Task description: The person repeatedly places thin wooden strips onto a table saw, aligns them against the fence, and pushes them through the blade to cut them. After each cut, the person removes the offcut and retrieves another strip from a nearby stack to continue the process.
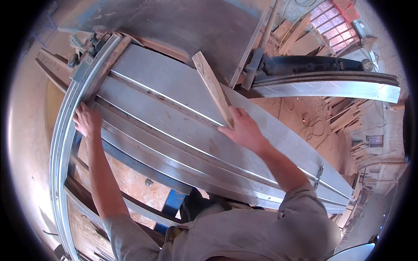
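A flat strip of wood [210, 82] slants across the grooved metal table [152, 80]. My right hand [246, 130] is closed round its near end, with the thumb along its left side. On the left, my left hand [88, 120] has its fingers curled over the inner edge of a long metal rail [65, 111]. That rail bends down the left side of the view, and its fingertips are partly hidden against it. A darker wooden bar [104, 69] lies along the rail's inner side, just beyond my left hand.
A dark flat panel [174, 26] lies beyond the table. At the right, a machine part with a shiny metal edge [326, 90] juts out. Scrap boards [300, 39] lean behind it, and sawdust and cables cover the floor [305, 117]. Blue frame bars [174, 202] run below the table.
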Demonstrator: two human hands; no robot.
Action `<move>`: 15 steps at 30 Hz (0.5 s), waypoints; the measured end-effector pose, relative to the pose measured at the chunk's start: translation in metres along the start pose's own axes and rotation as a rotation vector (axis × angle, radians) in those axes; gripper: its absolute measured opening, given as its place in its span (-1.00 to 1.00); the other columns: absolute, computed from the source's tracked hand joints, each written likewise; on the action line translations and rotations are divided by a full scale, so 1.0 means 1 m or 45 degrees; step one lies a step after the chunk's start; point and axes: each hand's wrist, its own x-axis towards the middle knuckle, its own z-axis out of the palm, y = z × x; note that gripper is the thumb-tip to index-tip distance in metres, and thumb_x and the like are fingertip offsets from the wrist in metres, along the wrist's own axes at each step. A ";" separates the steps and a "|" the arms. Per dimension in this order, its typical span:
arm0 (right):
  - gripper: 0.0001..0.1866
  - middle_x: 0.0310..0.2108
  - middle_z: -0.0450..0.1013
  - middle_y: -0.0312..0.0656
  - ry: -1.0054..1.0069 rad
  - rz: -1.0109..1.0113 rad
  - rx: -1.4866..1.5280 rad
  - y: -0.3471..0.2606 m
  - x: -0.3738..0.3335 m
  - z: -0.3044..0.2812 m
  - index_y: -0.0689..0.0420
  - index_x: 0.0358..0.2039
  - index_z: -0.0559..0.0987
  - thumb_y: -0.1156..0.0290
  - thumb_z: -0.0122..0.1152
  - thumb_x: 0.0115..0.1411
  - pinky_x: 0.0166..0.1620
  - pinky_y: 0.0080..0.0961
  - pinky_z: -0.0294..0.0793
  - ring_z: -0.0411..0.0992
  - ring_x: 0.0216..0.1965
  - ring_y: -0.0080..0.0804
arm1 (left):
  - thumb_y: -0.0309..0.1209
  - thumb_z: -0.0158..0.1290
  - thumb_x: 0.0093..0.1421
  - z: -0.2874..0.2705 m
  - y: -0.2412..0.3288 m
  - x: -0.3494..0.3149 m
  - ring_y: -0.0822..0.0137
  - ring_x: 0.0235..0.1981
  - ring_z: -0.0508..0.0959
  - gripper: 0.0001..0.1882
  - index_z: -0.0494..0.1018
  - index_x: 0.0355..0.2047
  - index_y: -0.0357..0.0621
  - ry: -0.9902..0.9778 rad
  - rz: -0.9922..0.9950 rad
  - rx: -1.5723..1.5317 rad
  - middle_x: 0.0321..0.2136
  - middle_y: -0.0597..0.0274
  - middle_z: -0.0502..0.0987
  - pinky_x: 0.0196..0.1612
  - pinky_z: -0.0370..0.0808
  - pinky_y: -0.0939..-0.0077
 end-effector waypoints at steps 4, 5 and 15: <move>-0.33 0.19 0.30 0.20 0.034 0.124 -0.023 0.002 -0.001 0.020 0.22 0.22 0.32 0.19 0.29 0.17 0.11 -0.13 0.44 0.37 0.13 0.17 | -0.02 0.10 0.21 -0.032 -0.001 0.004 -0.04 0.25 0.28 -0.38 0.32 0.23 0.06 -0.171 0.039 -0.026 0.22 0.20 0.32 0.12 0.41 -0.14; -0.33 0.18 0.32 0.20 0.066 0.109 0.015 0.009 0.002 0.025 0.24 0.22 0.32 0.19 0.28 0.18 0.11 -0.13 0.43 0.38 0.12 0.16 | -0.02 0.11 0.20 -0.034 -0.005 0.003 -0.04 0.25 0.28 -0.38 0.33 0.22 0.05 -0.194 0.044 -0.030 0.21 0.18 0.32 0.12 0.41 -0.14; -0.32 0.13 0.40 0.17 -0.019 0.103 0.707 0.076 -0.065 0.041 0.34 0.32 0.21 0.27 0.15 0.28 0.15 -0.39 0.37 0.44 0.09 -0.17 | -0.16 0.09 0.21 0.008 -0.024 -0.004 -0.28 0.27 0.18 -0.44 0.35 0.16 -0.13 -0.028 -0.100 -0.292 0.24 -0.14 0.26 0.27 0.27 -0.07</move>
